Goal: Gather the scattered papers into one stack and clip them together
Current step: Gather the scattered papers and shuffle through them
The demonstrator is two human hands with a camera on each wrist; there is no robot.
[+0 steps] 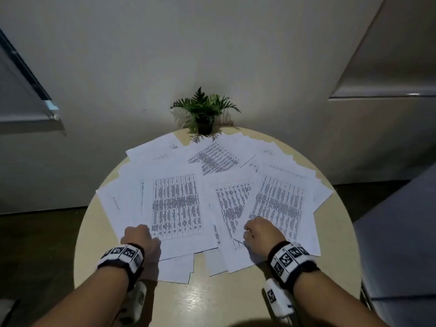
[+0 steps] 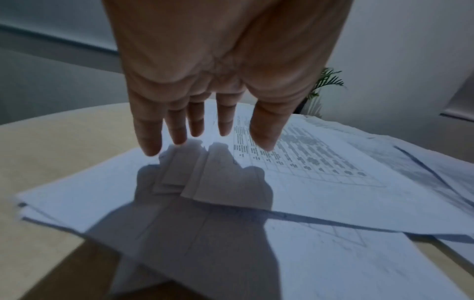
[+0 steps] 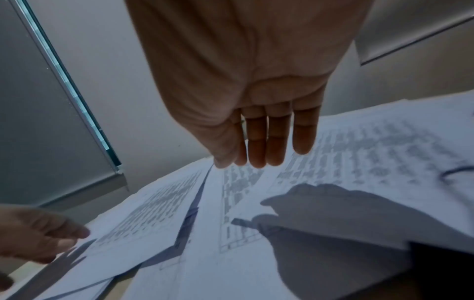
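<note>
Many white printed papers point(image 1: 179, 204) lie fanned and overlapping across a round beige table point(image 1: 212, 300). My left hand point(image 1: 139, 236) hovers over the near left sheets, fingers straight and spread point(image 2: 179, 130), just above a sheet with a printed table point(image 2: 307, 158); it holds nothing. My right hand point(image 1: 259, 228) hovers over the near right sheets point(image 3: 333, 158), fingers point(image 3: 266, 148) straight and close together, holding nothing. No clip shows in any view.
A small potted plant point(image 1: 204, 116) stands at the table's far edge against a pale wall. A grey cabinet or counter point(image 1: 401, 244) flanks the table on the right. Bare tabletop shows along the near edge and the left point(image 2: 56, 146).
</note>
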